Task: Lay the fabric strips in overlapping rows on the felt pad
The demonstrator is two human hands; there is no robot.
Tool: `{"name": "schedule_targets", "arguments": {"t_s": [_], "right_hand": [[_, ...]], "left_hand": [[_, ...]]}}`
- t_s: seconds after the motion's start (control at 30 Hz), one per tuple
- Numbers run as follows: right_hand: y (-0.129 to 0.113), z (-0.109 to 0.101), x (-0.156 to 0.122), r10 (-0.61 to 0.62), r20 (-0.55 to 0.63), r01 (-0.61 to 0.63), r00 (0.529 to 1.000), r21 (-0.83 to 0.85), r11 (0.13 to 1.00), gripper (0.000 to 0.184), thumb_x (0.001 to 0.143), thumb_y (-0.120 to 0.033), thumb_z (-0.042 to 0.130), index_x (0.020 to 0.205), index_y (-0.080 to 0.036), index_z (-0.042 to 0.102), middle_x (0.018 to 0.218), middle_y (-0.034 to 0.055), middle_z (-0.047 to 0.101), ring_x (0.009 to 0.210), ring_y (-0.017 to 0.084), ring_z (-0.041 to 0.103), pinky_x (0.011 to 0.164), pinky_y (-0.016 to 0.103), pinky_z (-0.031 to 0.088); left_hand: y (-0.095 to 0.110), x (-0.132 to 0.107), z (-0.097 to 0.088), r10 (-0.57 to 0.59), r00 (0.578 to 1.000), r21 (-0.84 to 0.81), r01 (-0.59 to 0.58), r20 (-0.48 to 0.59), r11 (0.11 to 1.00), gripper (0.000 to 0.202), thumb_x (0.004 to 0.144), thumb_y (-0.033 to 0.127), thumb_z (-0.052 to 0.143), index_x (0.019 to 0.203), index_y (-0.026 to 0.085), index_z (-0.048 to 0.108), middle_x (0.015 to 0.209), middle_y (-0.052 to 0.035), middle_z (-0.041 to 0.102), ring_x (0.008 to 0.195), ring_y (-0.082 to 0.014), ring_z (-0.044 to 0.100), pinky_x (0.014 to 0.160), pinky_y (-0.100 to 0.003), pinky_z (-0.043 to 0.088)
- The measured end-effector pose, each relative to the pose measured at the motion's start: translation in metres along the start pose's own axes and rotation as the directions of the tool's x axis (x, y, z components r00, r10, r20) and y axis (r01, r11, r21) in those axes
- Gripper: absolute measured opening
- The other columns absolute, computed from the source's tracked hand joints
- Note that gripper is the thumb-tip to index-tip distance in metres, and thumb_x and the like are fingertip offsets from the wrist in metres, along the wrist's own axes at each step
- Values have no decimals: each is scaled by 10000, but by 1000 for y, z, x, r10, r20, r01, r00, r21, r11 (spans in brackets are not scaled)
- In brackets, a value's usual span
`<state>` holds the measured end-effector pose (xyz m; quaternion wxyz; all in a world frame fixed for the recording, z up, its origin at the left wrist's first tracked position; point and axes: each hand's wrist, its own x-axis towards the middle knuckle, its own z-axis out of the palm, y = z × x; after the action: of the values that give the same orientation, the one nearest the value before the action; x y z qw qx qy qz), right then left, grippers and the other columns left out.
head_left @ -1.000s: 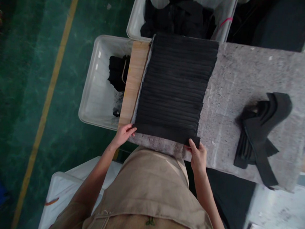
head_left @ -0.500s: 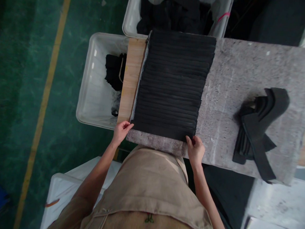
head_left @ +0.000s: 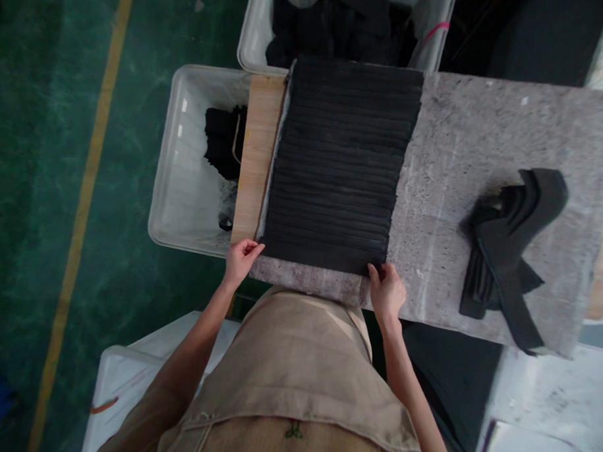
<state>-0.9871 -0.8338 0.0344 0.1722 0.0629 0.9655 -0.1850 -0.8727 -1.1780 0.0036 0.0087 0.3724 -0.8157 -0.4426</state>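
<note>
The sheet of overlapping black fabric strips [head_left: 340,168] lies flat across the left part of the table, each strip lapping the next like shingles, so the surface reads as fine ridges running from side to side. Its nearest strip sits just inside the table's near edge, right in front of you.

Your left hand [head_left: 239,260] is at the near left corner of that strip, wrist bent inward, fingers loosely curled, with the fingertips touching the cloth edge. Your right hand [head_left: 388,292] is at the near right corner, knuckles up and fingers folded down onto the strip's end. For both hands, I cannot tell whether the fingers pinch the cloth or only press on it. Both forearms are bare and angle outward from your beige linen top [head_left: 297,358].

The strips rest on a grey, mottled felt table cover [head_left: 482,140], rough and flecked. Along its left side a pale wooden board edge [head_left: 257,152] shows uncovered. Well apart to the right lies a loose heap of curved black cloth pieces [head_left: 508,246], some crossing over others.

Beside the table's left end stands a clear plastic bin [head_left: 184,182] with a small bundle of black fabric [head_left: 223,141] in it. A second clear bin [head_left: 253,33] beyond the far edge holds crumpled black cloth [head_left: 338,29]. Below is a green floor with a yellow line [head_left: 85,179].
</note>
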Motion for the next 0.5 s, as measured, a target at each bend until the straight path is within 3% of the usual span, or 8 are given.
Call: {"name": "schedule_targets", "arguments": {"t_s": [0.33, 0.5], "right_hand": [[-5, -3, 1, 39, 34, -37, 999, -52, 998, 305, 908, -474, 480, 968, -187, 566, 748, 42, 641, 631, 190, 576, 547, 270, 260], [-8, -10, -4, 91, -8, -91, 996, -65, 994, 309, 925, -469, 463, 1051, -189, 490, 765, 42, 653, 653, 207, 616, 549, 274, 297]], "left_hand": [[-1, -2, 2, 34, 998, -6, -34, -47, 999, 296, 738, 466, 680, 712, 185, 590, 625, 20, 584, 571, -118, 528, 591, -236, 429], [-1, -3, -1, 18, 1000, -19, -18, -7, 1000, 343, 693, 515, 695, 735, 197, 571, 639, 17, 585, 586, -136, 550, 569, -251, 439]]}}
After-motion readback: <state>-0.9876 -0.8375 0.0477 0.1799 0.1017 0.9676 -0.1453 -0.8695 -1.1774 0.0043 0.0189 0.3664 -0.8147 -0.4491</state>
